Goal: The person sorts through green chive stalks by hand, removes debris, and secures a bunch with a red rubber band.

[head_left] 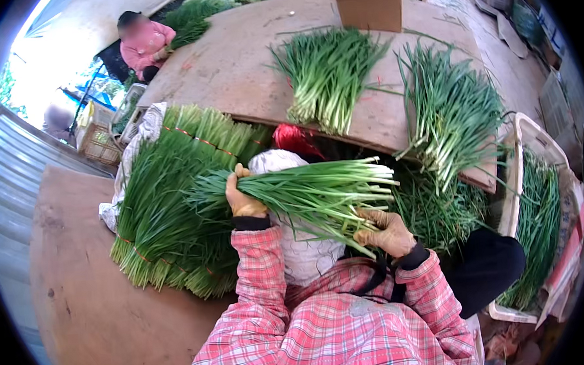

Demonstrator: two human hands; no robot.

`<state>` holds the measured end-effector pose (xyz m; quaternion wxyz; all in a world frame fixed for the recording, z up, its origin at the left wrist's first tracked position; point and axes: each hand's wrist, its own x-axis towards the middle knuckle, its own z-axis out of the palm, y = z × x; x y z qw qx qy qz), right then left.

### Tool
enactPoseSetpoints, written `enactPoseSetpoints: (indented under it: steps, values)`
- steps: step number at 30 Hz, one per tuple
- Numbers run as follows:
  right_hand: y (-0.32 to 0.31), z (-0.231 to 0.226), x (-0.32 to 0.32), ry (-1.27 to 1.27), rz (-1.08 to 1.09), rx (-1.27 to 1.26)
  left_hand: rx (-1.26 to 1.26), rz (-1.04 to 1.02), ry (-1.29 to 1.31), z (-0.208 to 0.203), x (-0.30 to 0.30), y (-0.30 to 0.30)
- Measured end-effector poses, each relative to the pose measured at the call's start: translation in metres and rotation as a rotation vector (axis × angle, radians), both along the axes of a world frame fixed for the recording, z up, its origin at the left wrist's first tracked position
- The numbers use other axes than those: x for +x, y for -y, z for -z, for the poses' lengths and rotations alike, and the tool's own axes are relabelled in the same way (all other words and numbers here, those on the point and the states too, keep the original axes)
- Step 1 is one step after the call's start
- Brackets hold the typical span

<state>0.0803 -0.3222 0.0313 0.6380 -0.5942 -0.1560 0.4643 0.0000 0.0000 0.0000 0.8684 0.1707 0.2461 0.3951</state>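
Observation:
A loose bunch of Chinese chives (312, 185) lies across in front of me, white stem ends to the right and green leaves to the left. My left hand (245, 197), in a thin yellowish glove, is wrapped round its leafy part. At the stem ends my right hand (386, 233), gloved alike, pinches a few lower stems between thumb and fingers. Below the held bunch, a white cloth (309, 257) covers my lap. To the left lies a big pile of chive bundles (167, 195), several tied with reddish bands.
Two loose heaps of chives, one middle (332, 74) and one right (450, 108), lie on the wooden table (246, 66). A cardboard box (368, 6) stands behind them. At right is a white crate (514, 191) of chives. A person in pink (145, 43) sits far left.

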Motion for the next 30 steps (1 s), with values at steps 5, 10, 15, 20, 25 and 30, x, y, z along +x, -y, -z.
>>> enactPoseSetpoints:
  steps: [5, 10, 15, 20, 25, 30]
  values:
    - [-0.019, 0.003, -0.003, -0.206, -0.174, 0.343, 0.157, -0.007, -0.048, -0.018, -0.012, -0.016]
    - [-0.008, 0.027, -0.017, -0.184, -0.337, 0.207, 0.087, 0.036, 0.016, -0.010, -0.006, -0.003]
    - [-0.015, 0.035, -0.036, -0.621, -0.230, 0.597, 0.110, -0.006, -0.016, -0.012, -0.003, -0.001]
    - [-0.012, 0.049, -0.041, -0.930, -0.151, 0.808, 0.119, -0.033, 0.033, -0.021, 0.002, 0.009]
    - [0.004, 0.034, -0.042, -0.560, 0.101, 0.315, 0.188, -0.027, -0.059, -0.012, -0.003, 0.005]
    - [0.030, 0.021, -0.016, -0.141, 0.205, 0.111, 0.227, 0.064, -0.055, -0.011, -0.001, -0.001]
